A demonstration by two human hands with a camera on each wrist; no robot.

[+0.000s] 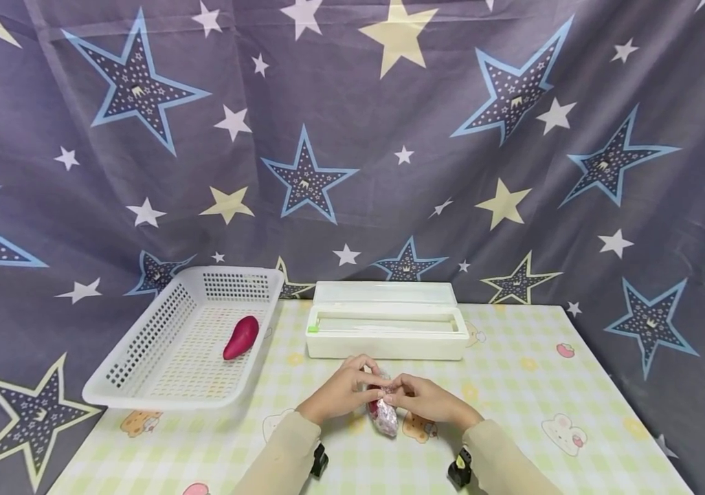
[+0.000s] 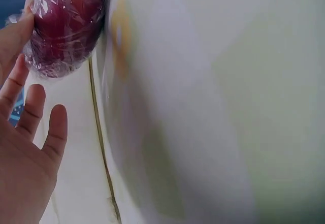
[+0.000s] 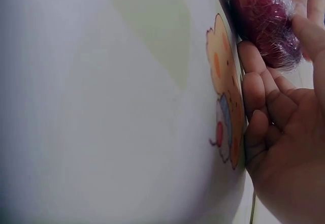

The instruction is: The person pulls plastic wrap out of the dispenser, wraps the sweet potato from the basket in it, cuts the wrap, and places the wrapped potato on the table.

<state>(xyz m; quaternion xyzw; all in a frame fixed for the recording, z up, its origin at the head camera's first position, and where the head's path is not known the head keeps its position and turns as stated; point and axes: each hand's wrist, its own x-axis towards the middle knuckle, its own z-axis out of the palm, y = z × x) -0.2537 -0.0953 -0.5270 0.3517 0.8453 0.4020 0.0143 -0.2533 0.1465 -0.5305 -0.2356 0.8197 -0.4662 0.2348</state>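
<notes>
A dark-red sweet potato [image 1: 385, 421] wrapped in crinkled clear cling film lies on the table between both hands. My left hand [image 1: 345, 390] pinches the film at its upper end with thumb and forefinger. In the left wrist view, the other left fingers [image 2: 55, 132] stand apart from the wrapped sweet potato [image 2: 66, 28]. From the other side my right hand [image 1: 425, 400] pinches the wrap, its thumb on the film. The right wrist view shows the remaining right fingers [image 3: 256, 89] curled against the tabletop. The fingers hide part of the sweet potato in the head view.
Behind the hands stands a white cling-film box [image 1: 386, 346], its lid [image 1: 385, 293] raised. To the left, a white plastic basket [image 1: 161, 402] contains another dark-red sweet potato [image 1: 242, 337]. A checked cloth [image 1: 513, 412] covers the table, and a star-patterned curtain [image 1: 352, 103] hangs behind it.
</notes>
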